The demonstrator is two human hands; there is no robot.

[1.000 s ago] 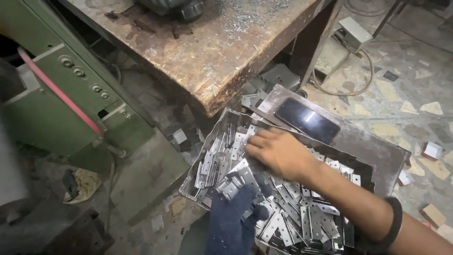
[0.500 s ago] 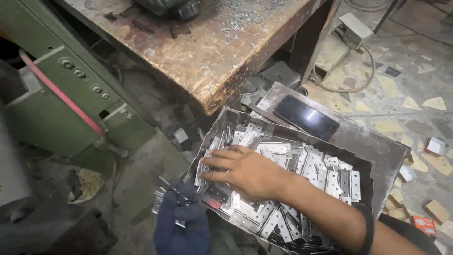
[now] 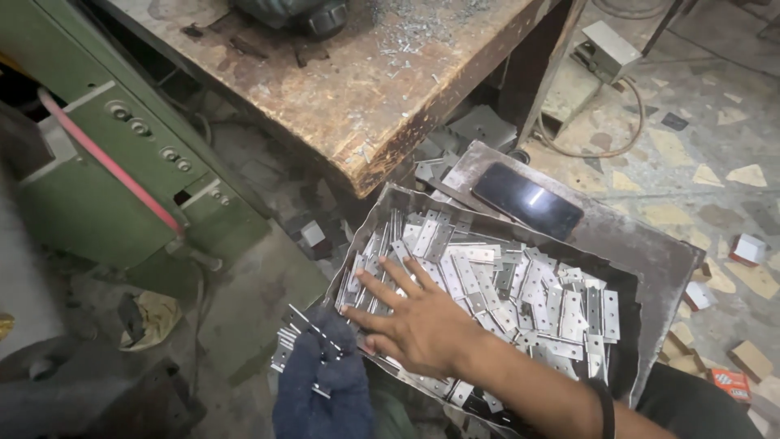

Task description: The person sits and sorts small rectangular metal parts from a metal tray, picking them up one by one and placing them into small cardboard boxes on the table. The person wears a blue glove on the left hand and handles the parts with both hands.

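Metal workshop, my own work spot. Scarred wooden workbench (image 3: 341,89) dusted with metal shavings, green machine (image 3: 122,187) with a red hose (image 3: 106,162) on its side, dented steel tray (image 3: 650,268) heaped with small flat hinge plates (image 3: 520,284). Grimy chipped-stone floor (image 3: 699,162) with scrap bits and a loose cable (image 3: 601,138).

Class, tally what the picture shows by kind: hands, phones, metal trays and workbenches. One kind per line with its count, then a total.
Hands: 2, bare right hand and gloved left hand
Phones: 1
Metal trays: 1
Workbenches: 1
Total: 5
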